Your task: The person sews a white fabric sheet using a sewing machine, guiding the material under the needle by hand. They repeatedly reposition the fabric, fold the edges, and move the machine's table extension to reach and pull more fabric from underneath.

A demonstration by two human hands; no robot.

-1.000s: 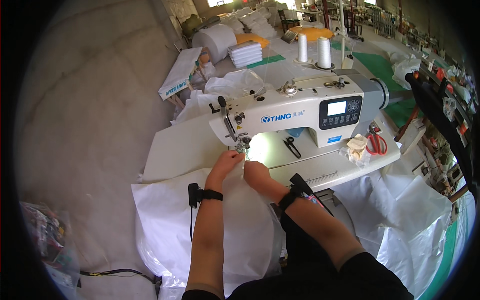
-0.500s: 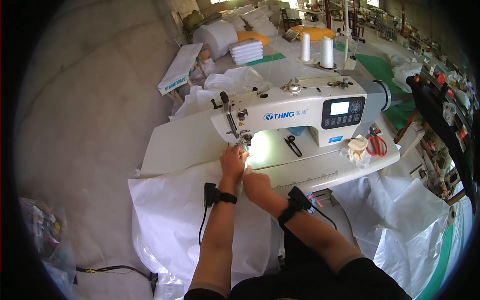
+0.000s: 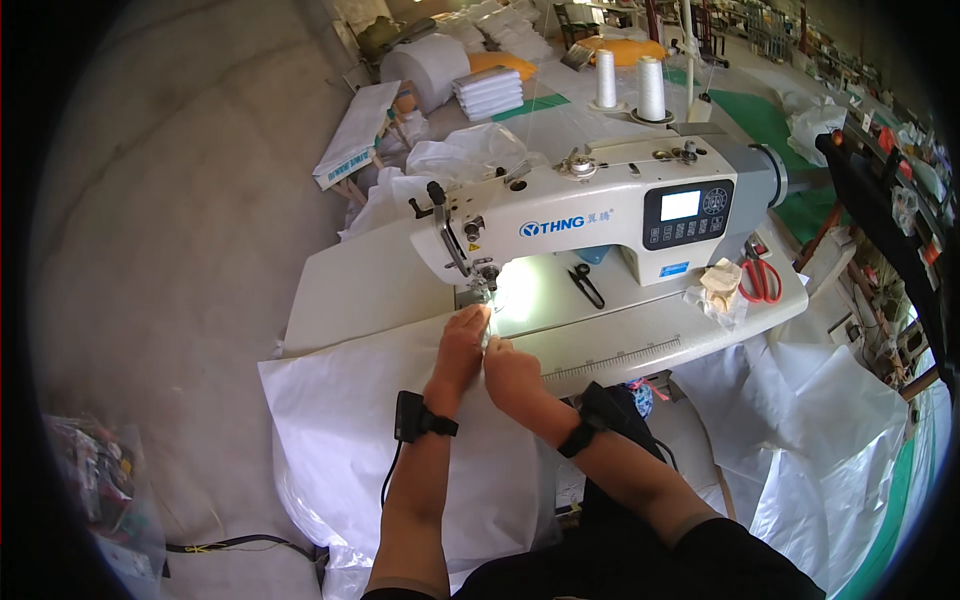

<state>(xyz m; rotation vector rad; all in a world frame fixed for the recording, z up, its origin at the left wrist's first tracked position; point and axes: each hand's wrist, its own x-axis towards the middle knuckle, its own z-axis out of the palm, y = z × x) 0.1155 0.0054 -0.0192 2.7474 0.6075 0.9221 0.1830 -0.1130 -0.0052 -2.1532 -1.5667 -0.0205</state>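
A white sheet of woven-plastic-like material (image 3: 400,420) lies over the near side of the sewing machine bed and hangs down toward me. My left hand (image 3: 462,345) pinches its right edge just below the presser foot (image 3: 487,282) of the white sewing machine (image 3: 560,225). Close beside it, my right hand (image 3: 513,377) is closed in a pinch on the same edge, slightly nearer to me. The fingertips hide the exact spot that they grip. A bright lamp lights the bed right of the needle.
Black thread snips (image 3: 586,286) lie under the machine arm. Red-handled scissors (image 3: 761,280) and a beige lump on plastic (image 3: 720,284) sit at the bed's right. White thread cones (image 3: 650,90) stand behind. More white sheeting (image 3: 790,420) hangs at the right.
Both hands have drawn slightly back toward me from the needle, the left one more, still at the sheet's edge. The view has shifted a little.
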